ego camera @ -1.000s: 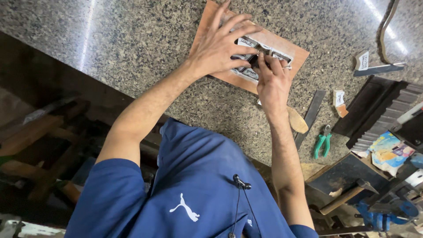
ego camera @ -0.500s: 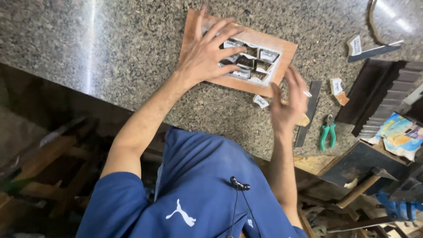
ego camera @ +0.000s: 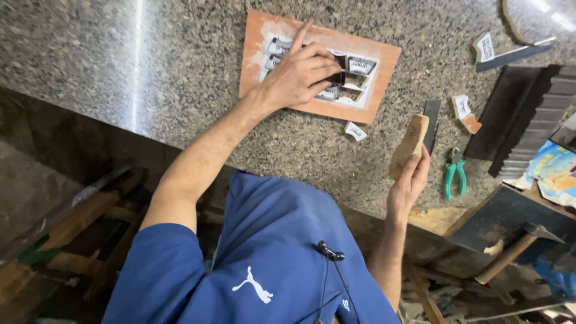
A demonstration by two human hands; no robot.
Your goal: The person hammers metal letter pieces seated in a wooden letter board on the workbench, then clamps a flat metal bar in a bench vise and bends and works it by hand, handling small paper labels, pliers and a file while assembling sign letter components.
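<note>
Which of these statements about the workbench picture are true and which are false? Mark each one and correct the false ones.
1. The left hand rests on the orange board. True.
2. The right hand holds the green-handled pliers. False: the pliers lie on the granite counter beside it; the hand holds a wooden block.
3. The orange board carries small labelled pieces on a white patch. True.
4. A hammer lies on the orange board. False: the hammer lies at the lower right, off the board.
5. The person wears a blue shirt. True.
</note>
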